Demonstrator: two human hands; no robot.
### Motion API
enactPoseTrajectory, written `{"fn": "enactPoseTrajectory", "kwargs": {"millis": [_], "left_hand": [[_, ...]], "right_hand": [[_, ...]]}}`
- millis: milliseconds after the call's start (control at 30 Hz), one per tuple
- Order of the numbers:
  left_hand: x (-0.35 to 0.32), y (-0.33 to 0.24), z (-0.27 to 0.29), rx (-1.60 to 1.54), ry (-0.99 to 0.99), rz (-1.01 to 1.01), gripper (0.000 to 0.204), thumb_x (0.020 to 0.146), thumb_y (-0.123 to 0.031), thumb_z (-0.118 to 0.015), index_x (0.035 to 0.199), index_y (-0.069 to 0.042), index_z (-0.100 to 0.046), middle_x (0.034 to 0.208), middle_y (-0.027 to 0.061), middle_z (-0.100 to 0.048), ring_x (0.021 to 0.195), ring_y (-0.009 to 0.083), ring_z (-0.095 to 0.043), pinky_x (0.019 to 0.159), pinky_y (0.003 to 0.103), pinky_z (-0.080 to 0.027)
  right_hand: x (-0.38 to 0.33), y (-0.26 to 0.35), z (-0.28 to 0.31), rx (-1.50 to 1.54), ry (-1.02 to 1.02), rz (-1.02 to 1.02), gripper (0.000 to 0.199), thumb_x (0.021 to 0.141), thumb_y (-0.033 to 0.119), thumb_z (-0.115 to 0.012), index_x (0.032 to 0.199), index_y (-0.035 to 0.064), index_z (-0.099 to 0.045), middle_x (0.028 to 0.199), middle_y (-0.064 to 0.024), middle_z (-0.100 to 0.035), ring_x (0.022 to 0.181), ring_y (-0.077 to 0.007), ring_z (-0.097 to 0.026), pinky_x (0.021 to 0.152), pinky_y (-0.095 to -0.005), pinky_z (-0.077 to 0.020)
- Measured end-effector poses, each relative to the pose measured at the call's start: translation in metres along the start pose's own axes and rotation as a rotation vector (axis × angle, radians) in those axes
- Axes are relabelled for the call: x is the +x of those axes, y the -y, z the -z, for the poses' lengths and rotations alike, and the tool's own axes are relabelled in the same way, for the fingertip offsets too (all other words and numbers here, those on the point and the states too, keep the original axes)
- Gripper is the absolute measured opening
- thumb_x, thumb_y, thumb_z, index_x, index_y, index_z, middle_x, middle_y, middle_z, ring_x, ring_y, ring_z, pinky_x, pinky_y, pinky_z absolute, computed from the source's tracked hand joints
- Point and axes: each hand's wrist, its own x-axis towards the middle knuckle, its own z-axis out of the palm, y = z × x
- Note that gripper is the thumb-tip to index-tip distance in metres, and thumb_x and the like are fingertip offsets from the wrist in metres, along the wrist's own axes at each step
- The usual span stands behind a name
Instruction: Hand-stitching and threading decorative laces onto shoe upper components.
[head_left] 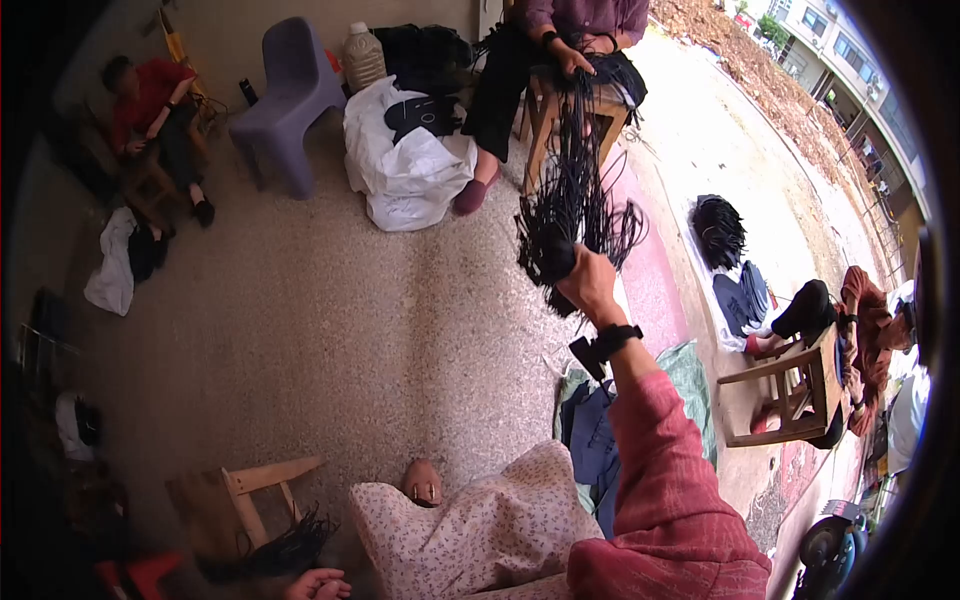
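My right hand reaches forward, its fingers closed around a thick bundle of black cords. Loose strands of it loop out on both sides of my fist. The upper strands run to a seated person's hand at the top, by a wooden stool. Down at the lower edge, my left hand is only partly in view, its fingers loosely bent with nothing seen in them. Beside it another bunch of black cords lies by a low wooden stool.
Green sacking with dark blue cloth pieces lies under my right arm. A white sack and a purple chair stand ahead. Another person sits far left. At right, a person sits near a stool and a black cord pile.
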Motion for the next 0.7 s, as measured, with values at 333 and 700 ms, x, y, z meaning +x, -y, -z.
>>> {"fn": "enactPoseTrajectory", "kwargs": {"millis": [333,700], "left_hand": [[-0.003,-0.016,-0.005,0.079,-0.009,-0.169,0.029,0.097,-0.023,-0.058,0.119,-0.004,-0.062,0.094,0.0054,-0.068,0.081,0.0122,-0.062,0.071,0.026,-0.051],[0.104,-0.165,-0.032,0.805,0.078,-0.713,0.024,0.085,-0.013,-0.069,0.107,-0.003,-0.065,0.091,0.0095,-0.068,0.082,0.0225,-0.066,0.073,0.034,-0.052]], "right_hand": [[0.186,0.023,0.107,-0.175,0.028,-0.131,0.018,0.072,0.018,-0.067,0.08,0.0012,-0.065,0.077,-0.022,-0.067,0.073,-0.0313,-0.069,0.061,-0.0393,-0.0536],[0.168,0.031,0.03,-0.336,0.056,0.114,0.016,0.067,0.018,-0.068,0.078,0.0058,-0.069,0.083,-0.0179,-0.069,0.083,-0.0325,-0.069,0.078,-0.0418,-0.0515]]}}
